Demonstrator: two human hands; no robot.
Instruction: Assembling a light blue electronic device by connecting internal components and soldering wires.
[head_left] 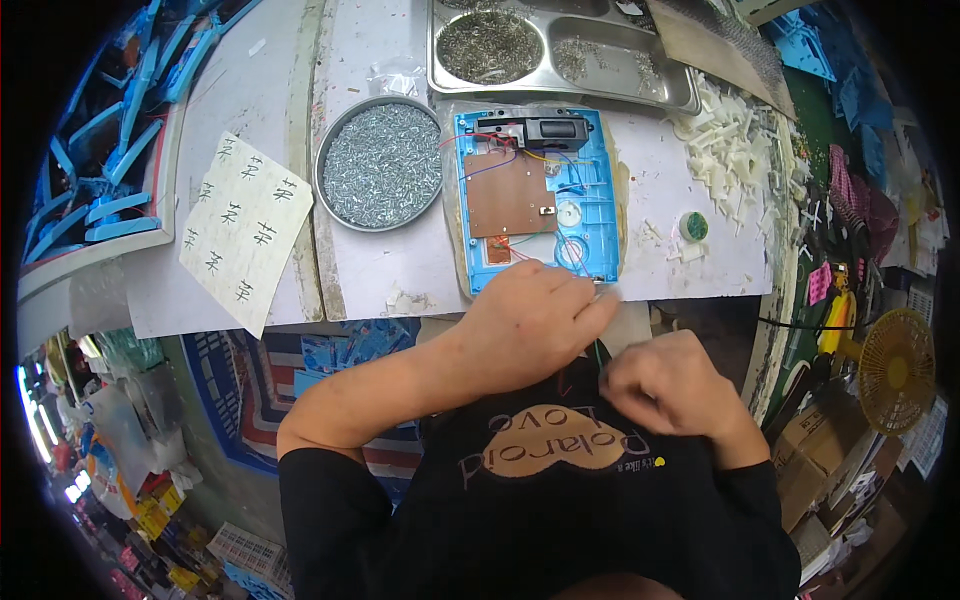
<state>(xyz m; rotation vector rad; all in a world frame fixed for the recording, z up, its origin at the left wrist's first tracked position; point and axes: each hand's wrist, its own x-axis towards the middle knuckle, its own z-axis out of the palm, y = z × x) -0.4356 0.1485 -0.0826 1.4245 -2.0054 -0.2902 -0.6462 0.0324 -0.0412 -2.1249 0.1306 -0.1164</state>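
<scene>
A blue plastic casing point(603, 190) lies open side up on the table in front of me. Inside it are a brown circuit board point(505, 195), a black box-shaped part point(556, 132) and thin coloured wires. My left hand point(535, 318) reaches over the casing's near edge, its fingers curled down at the near right corner; whatever they grip is hidden. Lower and to the right, off the table's front edge, my right hand point(668, 382) is closed and slightly blurred. A thin green wire point(600, 355) shows between the two hands, but its ends are hidden.
Left of the casing stands a round metal bowl point(382, 165) of small screws, beside a marked paper sheet point(245, 230). A steel compartment tray point(560, 90) holds small metal parts. White plastic pieces point(722, 150) and a green solder reel point(693, 227) lie right. Blue plastic parts point(120, 150) fill a bin.
</scene>
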